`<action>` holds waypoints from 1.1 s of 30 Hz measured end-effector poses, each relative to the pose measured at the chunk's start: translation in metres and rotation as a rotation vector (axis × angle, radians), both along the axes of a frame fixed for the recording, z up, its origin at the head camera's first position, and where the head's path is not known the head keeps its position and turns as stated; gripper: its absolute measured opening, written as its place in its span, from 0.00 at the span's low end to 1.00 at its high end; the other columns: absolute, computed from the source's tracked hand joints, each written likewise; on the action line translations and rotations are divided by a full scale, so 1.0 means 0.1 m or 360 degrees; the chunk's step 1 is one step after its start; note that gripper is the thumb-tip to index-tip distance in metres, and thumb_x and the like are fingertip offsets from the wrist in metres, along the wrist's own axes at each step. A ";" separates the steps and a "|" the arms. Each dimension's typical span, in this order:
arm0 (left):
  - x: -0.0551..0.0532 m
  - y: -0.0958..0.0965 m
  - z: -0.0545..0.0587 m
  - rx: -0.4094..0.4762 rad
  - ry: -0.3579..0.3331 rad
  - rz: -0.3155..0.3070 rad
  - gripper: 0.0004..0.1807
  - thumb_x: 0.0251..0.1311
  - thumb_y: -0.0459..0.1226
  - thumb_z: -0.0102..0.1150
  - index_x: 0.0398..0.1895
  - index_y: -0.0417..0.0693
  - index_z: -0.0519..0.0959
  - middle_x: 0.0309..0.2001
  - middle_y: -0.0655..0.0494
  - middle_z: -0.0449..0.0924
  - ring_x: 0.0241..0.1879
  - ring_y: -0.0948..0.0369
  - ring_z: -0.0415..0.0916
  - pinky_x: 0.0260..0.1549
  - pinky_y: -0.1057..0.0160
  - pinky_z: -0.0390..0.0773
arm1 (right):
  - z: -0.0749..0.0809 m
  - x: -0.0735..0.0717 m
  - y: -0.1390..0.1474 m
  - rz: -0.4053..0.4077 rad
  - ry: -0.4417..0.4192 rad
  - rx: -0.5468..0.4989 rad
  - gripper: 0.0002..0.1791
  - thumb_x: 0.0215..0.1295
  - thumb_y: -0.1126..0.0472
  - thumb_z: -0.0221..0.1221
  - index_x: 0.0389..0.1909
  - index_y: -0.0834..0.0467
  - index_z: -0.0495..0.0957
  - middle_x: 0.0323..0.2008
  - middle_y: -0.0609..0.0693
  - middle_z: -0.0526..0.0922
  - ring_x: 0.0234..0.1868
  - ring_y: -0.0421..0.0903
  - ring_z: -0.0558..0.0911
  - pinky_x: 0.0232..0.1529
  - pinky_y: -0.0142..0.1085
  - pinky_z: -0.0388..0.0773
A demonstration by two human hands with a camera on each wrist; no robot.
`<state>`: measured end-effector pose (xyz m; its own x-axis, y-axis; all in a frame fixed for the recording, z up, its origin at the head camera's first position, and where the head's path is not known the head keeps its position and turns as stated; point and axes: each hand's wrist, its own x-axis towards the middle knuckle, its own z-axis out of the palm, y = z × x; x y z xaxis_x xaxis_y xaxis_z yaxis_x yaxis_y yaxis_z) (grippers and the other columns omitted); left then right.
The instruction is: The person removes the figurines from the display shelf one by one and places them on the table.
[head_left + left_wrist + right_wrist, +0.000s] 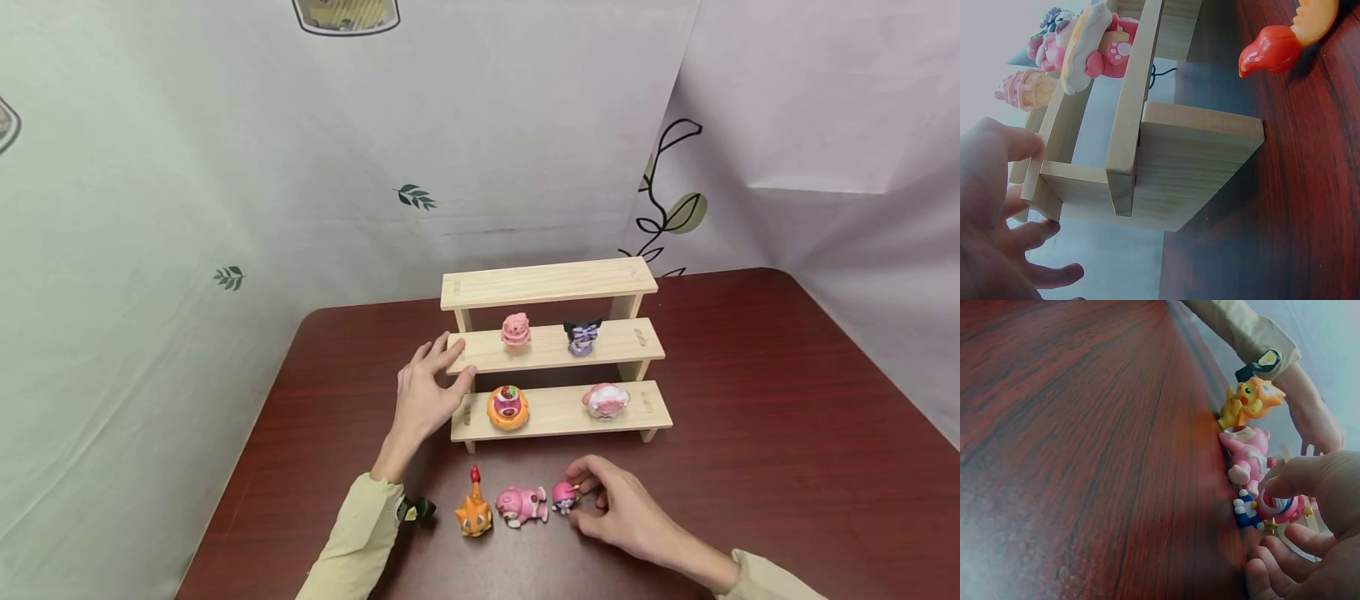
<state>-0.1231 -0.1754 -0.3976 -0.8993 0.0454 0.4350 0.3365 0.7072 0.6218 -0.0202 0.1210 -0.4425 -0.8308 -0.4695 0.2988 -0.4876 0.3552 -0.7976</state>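
Observation:
A three-tier wooden shelf point(551, 354) stands on the table. My left hand point(427, 392) holds the left end of its middle board, thumb and fingers on either side of that end in the left wrist view. Low in front of the shelf, my right hand point(630, 512) pinches a small figurine with a pink hat point(565, 493) between thumb and fingers. This figurine's blue-and-white lower part point(1246, 512) shows in the right wrist view. Beside it lies a pink bear figurine point(521, 506). Further left is an orange figurine point(474, 515) with a red-tipped tail.
The middle board bears a pink ice-cream-cone figurine point(516, 330) and a black-and-purple figurine point(582, 337). On the bottom board sit an orange ring-shaped figurine point(508, 408) and a pink-and-white figurine point(606, 402). A patterned curtain point(322, 183) hangs behind the dark red table point(780, 417).

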 end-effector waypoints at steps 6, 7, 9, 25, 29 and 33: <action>0.00 0.00 0.00 -0.0002 0.0010 -0.0001 0.25 0.60 0.45 0.65 0.61 0.49 0.81 0.67 0.45 0.72 0.67 0.37 0.63 0.59 0.31 0.57 | 0.04 0.00 0.08 -0.0040 -0.0013 0.0001 0.23 0.45 0.71 0.72 0.44 0.61 0.76 0.38 0.47 0.81 0.35 0.43 0.81 0.29 0.34 0.78; 0.00 0.00 0.00 -0.0003 0.0014 -0.0003 0.25 0.60 0.45 0.65 0.61 0.48 0.81 0.67 0.45 0.72 0.67 0.37 0.63 0.59 0.31 0.57 | 0.05 0.00 0.10 -0.0045 -0.0023 0.0000 0.23 0.45 0.71 0.72 0.44 0.61 0.76 0.38 0.48 0.81 0.35 0.43 0.81 0.29 0.34 0.78; 0.00 0.00 0.00 -0.0005 0.0023 -0.0006 0.25 0.60 0.45 0.65 0.61 0.48 0.81 0.66 0.44 0.72 0.67 0.37 0.63 0.59 0.31 0.57 | 0.07 0.00 0.15 -0.0053 -0.0034 0.0000 0.22 0.46 0.72 0.72 0.43 0.62 0.76 0.37 0.49 0.81 0.35 0.42 0.81 0.28 0.34 0.78; 0.00 0.01 0.01 -0.0007 0.0030 -0.0008 0.25 0.60 0.44 0.65 0.61 0.47 0.82 0.66 0.45 0.72 0.66 0.37 0.64 0.59 0.32 0.59 | 0.60 -0.22 0.44 -0.0104 0.0258 -0.0008 0.21 0.48 0.77 0.69 0.38 0.52 0.79 0.30 0.38 0.81 0.26 0.35 0.78 0.22 0.28 0.72; 0.00 0.01 0.02 -0.0007 0.0040 -0.0009 0.25 0.60 0.44 0.65 0.61 0.47 0.81 0.66 0.44 0.72 0.66 0.36 0.64 0.58 0.31 0.59 | 0.76 -0.31 0.47 -0.0197 0.0291 -0.0016 0.19 0.49 0.78 0.67 0.37 0.54 0.80 0.30 0.39 0.82 0.27 0.36 0.79 0.24 0.27 0.74; 0.01 0.01 0.02 0.0001 0.0034 -0.0011 0.25 0.60 0.44 0.65 0.61 0.47 0.81 0.66 0.43 0.72 0.66 0.36 0.63 0.58 0.31 0.59 | 0.85 -0.40 0.49 -0.0318 0.0308 -0.0018 0.16 0.51 0.77 0.67 0.39 0.60 0.80 0.30 0.45 0.83 0.28 0.37 0.80 0.25 0.27 0.75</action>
